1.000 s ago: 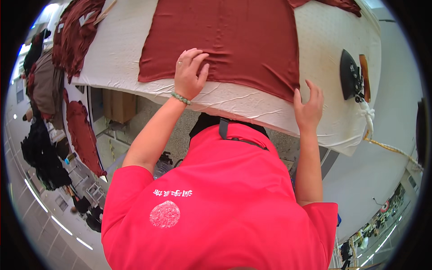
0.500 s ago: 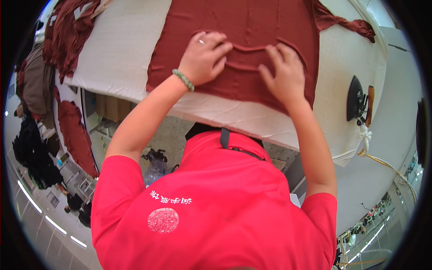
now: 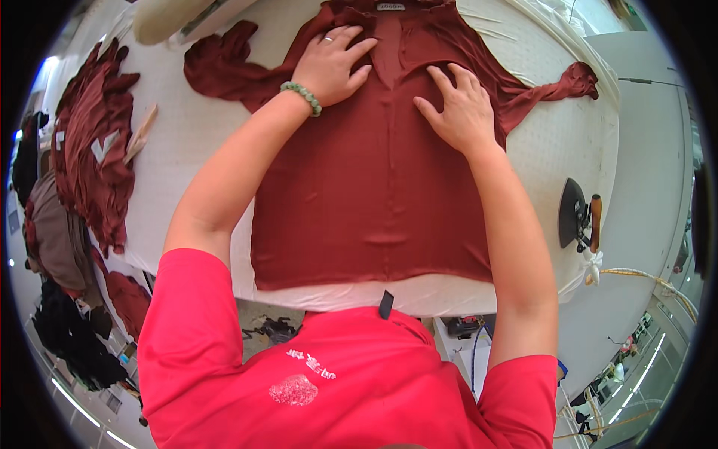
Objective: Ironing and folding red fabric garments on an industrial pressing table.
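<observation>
A dark red long-sleeved blouse (image 3: 359,202) lies spread on the white padded table, hem toward me and neckline at the far end. On the left of its chest rests my left hand (image 3: 333,66), fingers loosely spread, a ring and a green bead bracelet on it. My right hand (image 3: 460,108) lies on the other side of the chest, its fingers apart and touching the fabric. Neither hand grips anything. Between them runs the front opening with a central seam below it. One sleeve (image 3: 224,63) is bunched at the left, the other (image 3: 557,88) twisted out to the right.
An iron (image 3: 573,213) with a wooden handle stands at the table's right edge, its hose (image 3: 651,275) trailing right. More dark red garments (image 3: 97,150) are heaped at the left edge. A pale padded form (image 3: 161,19) juts in at the far left.
Both hands have moved from the lower part of the blouse up to its chest. The view has shifted forward, so the neckline and both sleeves show. The folds under my hands have smoothed out.
</observation>
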### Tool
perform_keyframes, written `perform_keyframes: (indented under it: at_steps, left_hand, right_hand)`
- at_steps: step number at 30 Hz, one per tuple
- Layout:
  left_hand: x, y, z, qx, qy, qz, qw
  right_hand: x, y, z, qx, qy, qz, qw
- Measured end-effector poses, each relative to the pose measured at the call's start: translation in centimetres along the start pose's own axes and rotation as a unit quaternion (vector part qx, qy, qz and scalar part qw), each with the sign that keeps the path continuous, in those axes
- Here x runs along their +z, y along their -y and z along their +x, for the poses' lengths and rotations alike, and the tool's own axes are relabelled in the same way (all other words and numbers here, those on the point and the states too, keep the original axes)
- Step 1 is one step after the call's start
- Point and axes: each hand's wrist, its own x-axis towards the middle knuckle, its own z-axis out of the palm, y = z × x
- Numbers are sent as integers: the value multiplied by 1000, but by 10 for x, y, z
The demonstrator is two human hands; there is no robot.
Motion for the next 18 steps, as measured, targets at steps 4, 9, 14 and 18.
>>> perform_keyframes:
  at_steps: [4,9,14,18]
  left_hand:
    - [2,23,24,17,-16,29,999]
    - [8,21,46,59,-38,14,997]
    - [32,23,75,65,-86,-38,993]
    - [42,7,103,32,-71,-60,995]
  right_hand:
    - [14,-21,41,88,-16,-39,995]
    - [33,-4,55,42,-46,-41,997]
    - [13,61,7,-15,-88,86,992]
    - [-1,127,-119,-88,82,235,964]
